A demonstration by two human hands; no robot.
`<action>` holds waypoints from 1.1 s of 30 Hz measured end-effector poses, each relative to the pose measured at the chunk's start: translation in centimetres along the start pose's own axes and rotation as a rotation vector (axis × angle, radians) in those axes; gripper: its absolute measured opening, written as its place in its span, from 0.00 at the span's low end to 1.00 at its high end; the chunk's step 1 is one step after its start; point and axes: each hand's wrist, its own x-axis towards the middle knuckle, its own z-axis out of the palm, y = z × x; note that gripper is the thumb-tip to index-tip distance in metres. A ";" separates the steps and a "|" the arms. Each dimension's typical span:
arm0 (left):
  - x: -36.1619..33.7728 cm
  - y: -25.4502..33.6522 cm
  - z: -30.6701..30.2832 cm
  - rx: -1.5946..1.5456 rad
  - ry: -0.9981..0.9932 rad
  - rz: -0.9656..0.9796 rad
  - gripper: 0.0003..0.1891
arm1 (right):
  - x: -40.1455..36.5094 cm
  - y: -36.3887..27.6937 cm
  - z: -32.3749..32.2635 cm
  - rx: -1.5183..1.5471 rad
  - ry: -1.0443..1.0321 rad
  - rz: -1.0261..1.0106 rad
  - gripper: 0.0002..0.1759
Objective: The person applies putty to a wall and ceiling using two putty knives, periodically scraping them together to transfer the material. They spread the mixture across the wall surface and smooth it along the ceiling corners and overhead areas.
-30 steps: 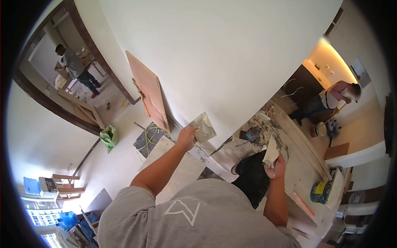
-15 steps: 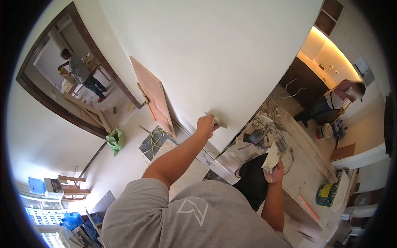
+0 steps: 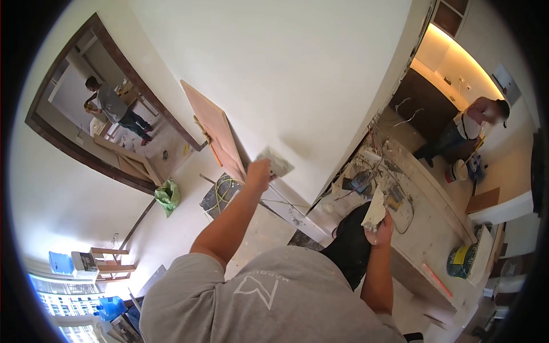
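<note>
My left hand (image 3: 260, 174) is closed around a trowel (image 3: 279, 163), a flat plate smeared with pale filler. The plate is at the white wall (image 3: 274, 74), its face turned toward me and a shadow beside it; whether it touches is hard to tell. Low on the right, my right hand (image 3: 380, 231) grips a broad putty knife (image 3: 375, 210) coated with cream-coloured putty, its blade pointing up. That hand hangs near my dark trouser leg (image 3: 349, 243), away from the wall.
A wooden board (image 3: 211, 123) leans on the wall, near a green sack (image 3: 167, 197). Tools and cables clutter the dusty ledge (image 3: 423, 228), where a bucket (image 3: 461, 260) stands. One person (image 3: 114, 108) stands beyond the doorway; another (image 3: 472, 123) bends at right.
My left hand has shifted left with the trowel, whose plate turned from nearly edge-on to showing its face. My right hand keeps its hold. The view has shifted slightly.
</note>
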 end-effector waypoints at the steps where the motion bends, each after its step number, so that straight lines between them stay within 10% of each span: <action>1: 1.2 -2.2 -0.3 0.060 0.062 -0.074 0.16 | -0.1 -0.1 0.1 0.011 -0.007 0.005 0.21; 12: 6.1 -5.3 2.9 -0.180 -0.061 -0.128 0.15 | -1.7 -0.4 0.2 0.030 0.022 -0.027 0.20; 26: -5.5 13.7 7.2 -0.273 -0.266 0.245 0.16 | 0.2 -0.7 0.5 0.022 0.156 -0.009 0.17; 33: 0.9 -1.6 1.0 -0.090 0.007 -0.041 0.14 | 0.3 -0.7 1.1 0.029 0.097 -0.029 0.17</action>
